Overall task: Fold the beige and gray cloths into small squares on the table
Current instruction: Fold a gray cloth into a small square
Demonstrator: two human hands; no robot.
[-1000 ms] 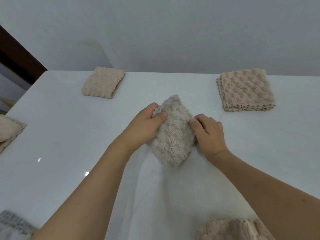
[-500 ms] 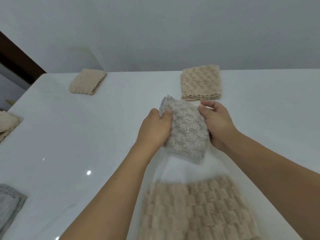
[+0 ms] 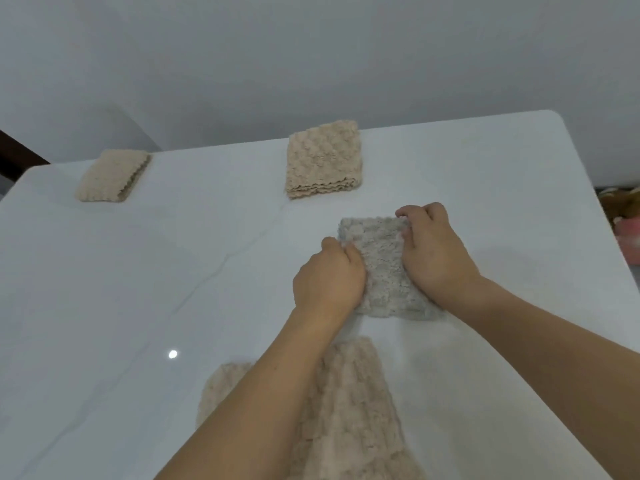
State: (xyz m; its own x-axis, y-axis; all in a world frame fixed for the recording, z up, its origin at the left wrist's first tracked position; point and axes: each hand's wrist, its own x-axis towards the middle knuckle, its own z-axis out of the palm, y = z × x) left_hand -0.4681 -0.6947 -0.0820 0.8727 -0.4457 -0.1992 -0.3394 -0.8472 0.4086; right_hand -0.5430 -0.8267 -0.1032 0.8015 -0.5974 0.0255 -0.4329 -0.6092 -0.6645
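A folded gray cloth (image 3: 382, 261) lies flat on the white table (image 3: 138, 289), right of centre. My left hand (image 3: 329, 275) grips its left edge and my right hand (image 3: 433, 258) holds its right edge, with the fingertips at the far right corner. Nearer to me, an unfolded beige cloth (image 3: 349, 410) lies spread out, partly hidden under my left forearm. Behind the gray cloth, a stack of folded beige squares (image 3: 323, 161) rests near the table's far edge.
Another folded beige cloth (image 3: 112, 176) sits at the far left corner. The table's right edge (image 3: 602, 220) curves close to my right hand, with pink and brown items (image 3: 623, 223) beyond it. A wall rises behind the table.
The gray cloth went from held up and tilted between both hands to lying flat on the table, farther right. The view swung right, and the beige cloth near me came into view.
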